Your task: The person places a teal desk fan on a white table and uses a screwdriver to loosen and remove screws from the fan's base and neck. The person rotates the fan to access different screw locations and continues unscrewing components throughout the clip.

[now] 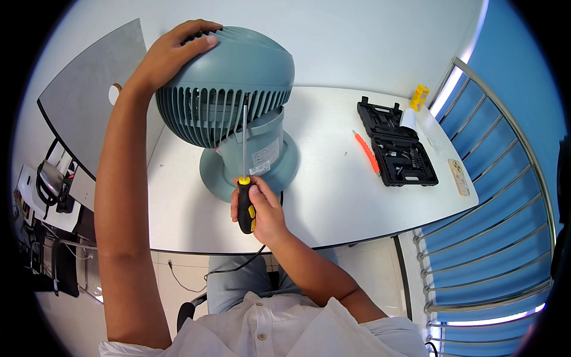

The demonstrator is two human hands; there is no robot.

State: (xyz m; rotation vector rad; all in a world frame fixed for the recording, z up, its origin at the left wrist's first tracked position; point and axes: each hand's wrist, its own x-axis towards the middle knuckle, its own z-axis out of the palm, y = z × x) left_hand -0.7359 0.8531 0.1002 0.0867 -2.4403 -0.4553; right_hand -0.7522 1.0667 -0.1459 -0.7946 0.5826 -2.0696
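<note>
A grey-green fan [238, 65] stands on the white table, its rounded head tilted on a round base. My left hand [181, 50] rests over the top of the fan head, fingers bent against the casing. In my right hand [264, 211] is a screwdriver [244, 202] with a black and yellow handle, gripped between thumb and fingers. Its long metal shaft points up, and the tip meets the slotted rear housing near the solid rim. Whether the tip sits in a screw cannot be made out.
Right of the fan lie an open black tool case [404, 152], an orange-red stick-like tool [367, 153], a remote control [458, 177] and a yellow container [419, 97]. A metal railing [511, 125] borders the right side. A grey panel [98, 89] stands at left. A black cable [238, 269] hangs off the front edge.
</note>
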